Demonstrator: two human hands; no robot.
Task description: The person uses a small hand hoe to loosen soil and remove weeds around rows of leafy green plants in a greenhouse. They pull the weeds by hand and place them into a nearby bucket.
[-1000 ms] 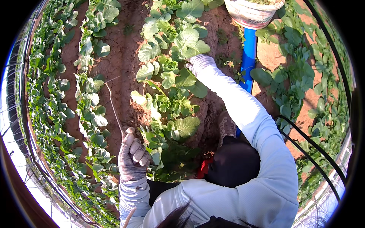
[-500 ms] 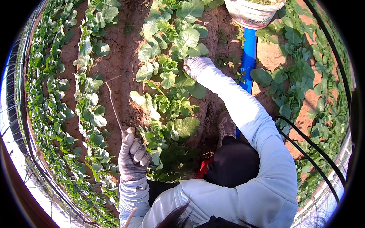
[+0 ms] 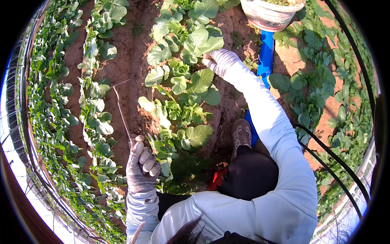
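Little has changed since the earlier frames: both gloved hands sit where they were, and the right arm remains stretched up the bed.

Near, lower left of centre: left hand [image 3: 140, 168], in a grey knit glove, is seen curled with fingers bent in a loose fist at the edge of a low leafy plant [image 3: 164, 152]. A thin pale stem or string [image 3: 122, 114] runs up from beside it; whether it is actually gripped cannot be told.

Centre: a tan shoe [image 3: 241, 135] is planted on the red soil [image 3: 126, 65] beside the middle row of leafy greens [image 3: 191, 89].

Upper centre: right hand [image 3: 219, 61], gloved, is pressed into the broad leaves; its fingers are hidden by foliage, so its opening cannot be told.

Far, top right: a white bucket [image 3: 270, 14] stands above a blue pipe [image 3: 266, 51].

Judgement: work among the plants of the middle row is in hand. Next move calls for the right hand to be closed low at a stem base, neighbouring leaves spared.
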